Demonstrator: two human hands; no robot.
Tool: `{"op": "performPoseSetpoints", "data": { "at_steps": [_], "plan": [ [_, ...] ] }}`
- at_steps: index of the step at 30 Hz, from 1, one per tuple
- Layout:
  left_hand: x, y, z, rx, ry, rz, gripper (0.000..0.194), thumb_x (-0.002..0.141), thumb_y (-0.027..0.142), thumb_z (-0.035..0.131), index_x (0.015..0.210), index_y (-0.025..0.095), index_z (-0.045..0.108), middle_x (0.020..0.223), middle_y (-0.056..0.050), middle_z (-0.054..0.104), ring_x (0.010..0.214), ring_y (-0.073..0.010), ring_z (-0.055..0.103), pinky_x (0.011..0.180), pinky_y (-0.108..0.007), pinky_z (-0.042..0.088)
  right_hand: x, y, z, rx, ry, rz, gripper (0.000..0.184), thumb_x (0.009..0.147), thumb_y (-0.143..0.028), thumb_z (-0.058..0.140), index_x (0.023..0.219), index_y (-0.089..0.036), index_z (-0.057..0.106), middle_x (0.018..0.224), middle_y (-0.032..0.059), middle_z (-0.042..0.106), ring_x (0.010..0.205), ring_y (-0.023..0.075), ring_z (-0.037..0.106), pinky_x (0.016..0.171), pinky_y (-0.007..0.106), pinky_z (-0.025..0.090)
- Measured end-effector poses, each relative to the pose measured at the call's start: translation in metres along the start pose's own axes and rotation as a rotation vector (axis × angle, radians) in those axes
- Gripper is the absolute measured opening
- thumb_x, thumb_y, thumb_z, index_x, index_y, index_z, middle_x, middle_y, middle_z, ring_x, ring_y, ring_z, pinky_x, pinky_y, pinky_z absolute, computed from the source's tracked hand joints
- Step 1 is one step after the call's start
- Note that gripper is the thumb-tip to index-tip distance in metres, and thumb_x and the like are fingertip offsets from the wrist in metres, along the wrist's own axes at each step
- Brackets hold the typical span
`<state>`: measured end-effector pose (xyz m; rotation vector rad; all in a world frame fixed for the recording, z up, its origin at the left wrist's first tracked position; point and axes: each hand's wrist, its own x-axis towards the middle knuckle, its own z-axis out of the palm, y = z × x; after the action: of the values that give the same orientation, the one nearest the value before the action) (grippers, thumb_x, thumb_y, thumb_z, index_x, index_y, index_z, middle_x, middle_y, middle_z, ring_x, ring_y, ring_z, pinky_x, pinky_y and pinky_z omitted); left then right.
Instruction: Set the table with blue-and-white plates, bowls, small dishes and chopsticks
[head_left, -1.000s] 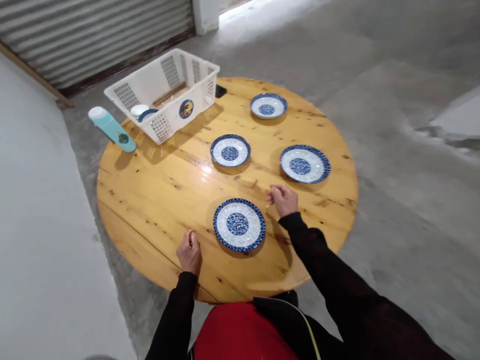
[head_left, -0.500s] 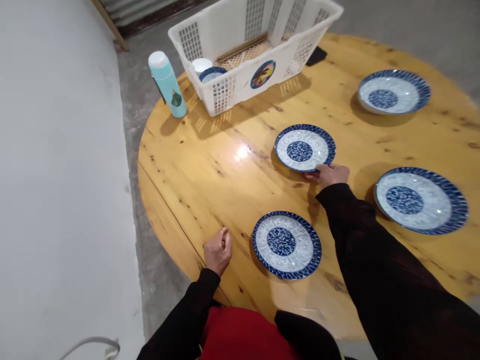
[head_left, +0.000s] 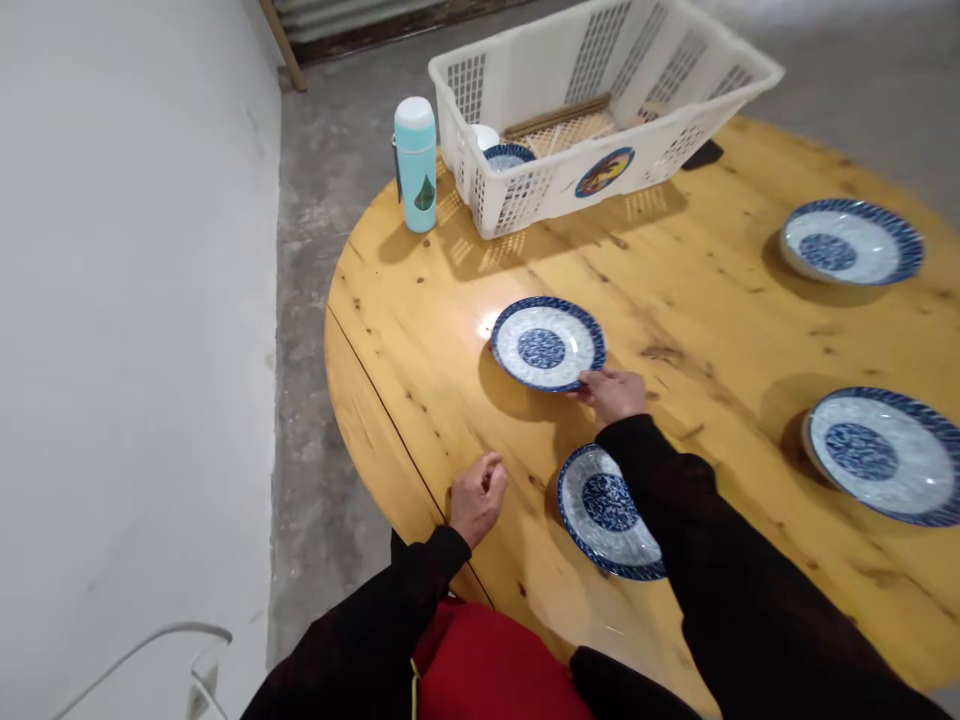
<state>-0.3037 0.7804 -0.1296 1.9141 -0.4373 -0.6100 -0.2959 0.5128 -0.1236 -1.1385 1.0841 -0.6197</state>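
My right hand (head_left: 615,394) grips the near right rim of a blue-and-white plate (head_left: 547,344), thumb on top, fingers underneath. A shadow below suggests the plate is held slightly above the wooden table (head_left: 405,350). My left hand (head_left: 478,497) rests curled at the table's left side, with nothing visible in it. Just to its right lies a second blue-and-white plate (head_left: 606,503), partly covered by my right sleeve. Two deeper dishes with the same pattern stand on the right: a far bowl (head_left: 851,241) and a near bowl (head_left: 885,455).
A white plastic basket (head_left: 555,190) stands at the back, holding a white bowl (head_left: 484,137), a blue-rimmed dish (head_left: 508,156) and long brown sticks (head_left: 559,117). Left of it is a turquoise bottle (head_left: 417,175). A dark flat object (head_left: 703,155) lies behind the basket's right end.
My right hand has carried the held plate leftward across the table, and my sleeve now overlaps the near plate. My left hand stays curled. The camera view has shifted.
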Motion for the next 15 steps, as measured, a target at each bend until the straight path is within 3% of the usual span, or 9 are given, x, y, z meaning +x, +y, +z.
{"op": "performPoseSetpoints", "data": {
  "at_steps": [4,7,11,15],
  "plan": [
    [0.043,0.004,-0.036,-0.271,0.119,-0.152,0.033,0.100,0.040,0.044,0.122,0.018,0.057,0.088,-0.004,0.070,0.061,-0.0104,0.062,0.055,-0.021,0.052,-0.035,0.006,0.062,-0.045,-0.078,0.042,0.007,0.059,-0.016,0.070,0.061,-0.013,0.064,0.049,-0.0009,0.059,0.042,0.0131,0.056,0.041,0.027,0.055],
    [0.086,0.007,-0.071,-0.294,0.184,-0.162,0.041,0.100,0.043,0.047,0.129,0.016,0.052,0.089,-0.005,0.069,0.063,-0.0109,0.064,0.056,-0.021,0.053,-0.049,0.013,0.096,-0.064,-0.131,0.050,0.007,0.061,-0.020,0.068,0.061,-0.014,0.064,0.049,-0.0016,0.059,0.046,0.0142,0.058,0.043,0.027,0.054],
    [0.132,0.008,-0.104,-0.247,0.176,-0.094,0.048,0.100,0.046,0.048,0.137,0.016,0.049,0.082,-0.004,0.068,0.066,-0.0140,0.067,0.058,-0.023,0.055,-0.058,0.019,0.125,-0.071,-0.118,0.052,0.007,0.060,-0.021,0.066,0.058,-0.015,0.062,0.051,-0.0009,0.060,0.048,0.0147,0.057,0.045,0.027,0.054],
    [0.158,0.002,-0.118,-0.202,0.160,-0.029,0.039,0.100,0.043,0.048,0.128,0.017,0.055,0.074,-0.002,0.065,0.063,-0.0156,0.068,0.057,-0.025,0.057,-0.059,0.025,0.141,-0.050,-0.094,0.052,0.008,0.058,-0.023,0.065,0.060,-0.015,0.063,0.054,-0.0006,0.062,0.050,0.0148,0.058,0.045,0.027,0.054]
  ]
}}
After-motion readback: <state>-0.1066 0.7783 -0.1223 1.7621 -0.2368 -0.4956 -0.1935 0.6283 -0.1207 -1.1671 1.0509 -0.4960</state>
